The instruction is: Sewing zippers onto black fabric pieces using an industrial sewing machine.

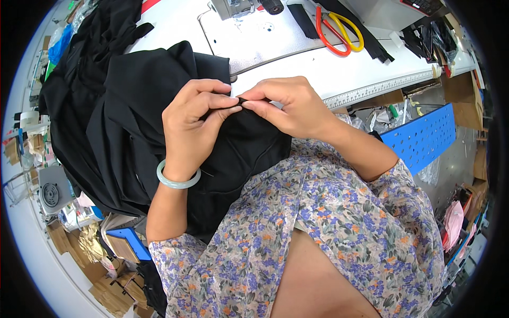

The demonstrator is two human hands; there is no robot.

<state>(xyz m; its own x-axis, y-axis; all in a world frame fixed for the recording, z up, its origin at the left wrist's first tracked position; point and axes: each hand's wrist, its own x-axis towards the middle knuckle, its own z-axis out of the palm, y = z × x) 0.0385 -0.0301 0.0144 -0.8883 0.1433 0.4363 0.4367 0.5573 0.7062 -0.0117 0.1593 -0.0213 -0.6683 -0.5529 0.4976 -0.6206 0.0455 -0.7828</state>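
Observation:
A large heap of black fabric (135,79) hangs over the table's left part and spreads across my lap. My left hand (196,114) pinches a small edge of this cloth between thumb and fingers. Meeting it fingertip to fingertip, my right hand (289,106) pinches the same small black bit. Whether the bit is a fold, a seam end or a thread cannot be made out. A pale green bangle (179,183) circles my left wrist.
A sewing machine (233,8) stands at the far edge of the white table (297,74). Scissors with red and yellow handles (339,32) lie on black strips (305,21) beside it. A measuring tape (371,87) runs along the near edge. At right is a blue perforated panel (419,138).

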